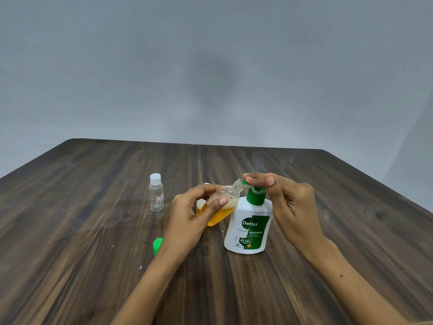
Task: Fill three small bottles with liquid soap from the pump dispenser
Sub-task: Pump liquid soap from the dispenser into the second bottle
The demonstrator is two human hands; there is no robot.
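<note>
A white pump dispenser (248, 227) with a green label and green pump head stands upright on the wooden table (93, 231). My right hand (288, 202) presses its fingers down on the pump head. My left hand (192, 212) grips a small clear bottle (222, 207), tilted with its open neck at the pump spout and orange soap pooled in its lower half. Behind my left hand a further small bottle (200, 205) with orange liquid is mostly hidden. An empty clear bottle (156, 195) with a white cap stands upright to the left.
A green cap (157, 246) lies on the table beside my left wrist. The table's far edge meets a plain grey wall. Bare wood stretches to the left and right of the bottles.
</note>
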